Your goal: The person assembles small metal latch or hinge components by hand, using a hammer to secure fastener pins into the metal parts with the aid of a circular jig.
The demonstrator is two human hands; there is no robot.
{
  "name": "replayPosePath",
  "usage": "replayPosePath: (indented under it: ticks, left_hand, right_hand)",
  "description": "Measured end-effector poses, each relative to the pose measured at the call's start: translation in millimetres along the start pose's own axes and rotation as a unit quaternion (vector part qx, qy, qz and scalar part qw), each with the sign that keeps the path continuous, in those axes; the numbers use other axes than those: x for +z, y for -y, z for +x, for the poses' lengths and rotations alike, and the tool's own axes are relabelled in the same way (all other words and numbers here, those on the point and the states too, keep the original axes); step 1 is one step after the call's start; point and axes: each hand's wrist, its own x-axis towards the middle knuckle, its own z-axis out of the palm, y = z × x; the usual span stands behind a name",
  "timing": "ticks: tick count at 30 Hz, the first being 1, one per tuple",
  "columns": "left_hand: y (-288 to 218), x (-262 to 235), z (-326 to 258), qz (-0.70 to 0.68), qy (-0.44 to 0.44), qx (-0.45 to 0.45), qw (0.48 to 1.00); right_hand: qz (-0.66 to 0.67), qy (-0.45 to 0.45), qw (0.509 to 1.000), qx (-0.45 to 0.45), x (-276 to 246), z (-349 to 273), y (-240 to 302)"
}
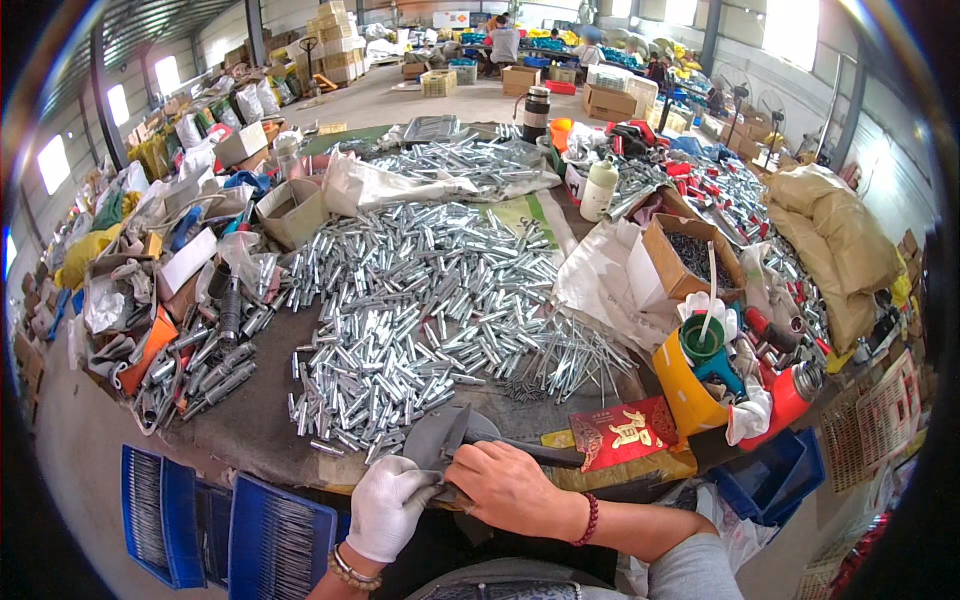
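Here, a red packet (624,432) lies beside both hands (455,495).

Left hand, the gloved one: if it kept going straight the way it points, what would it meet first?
Likely the grey metal plate that the left hand already touches; past it, the heap of short silver tubes. Depth is uncertain.

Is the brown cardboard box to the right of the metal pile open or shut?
Open. The brown cardboard box has its top flaps spread, and dark small parts show inside it.

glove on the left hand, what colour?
White fabric glove on the left hand; the right hand is bare. Head view.
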Motion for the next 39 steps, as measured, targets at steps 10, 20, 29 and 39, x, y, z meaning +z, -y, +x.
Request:
replayPosePath:
  ticks: [10,20,29,39]
  left_hand:
    - [1.4,-1.3,-5.2,0.024,0.007,0.001,1.0]
    - [3.7,1.7,3.3,-0.008,-0.01,0.007,1.0]
    - [4.3,1.0,-4.5,0.002,-0.002,0.018,1.0]
    - [6.1,-0.7,0.6,-0.007,0.008,0.007,1.0]
  right_hand:
    - [-0.013,-0.018,0.999,-0.046,1.4,10.0,0.3]
    - [0.001,0.002,0.999,-0.041,-9.9,19.4,-4.3]
    - [-0.097,0.02,0.995,0.016,-34.3,5.8,5.3]
    - [-0.039,-0.039,0.991,0.126,-47.7,-37.9,-3.5]
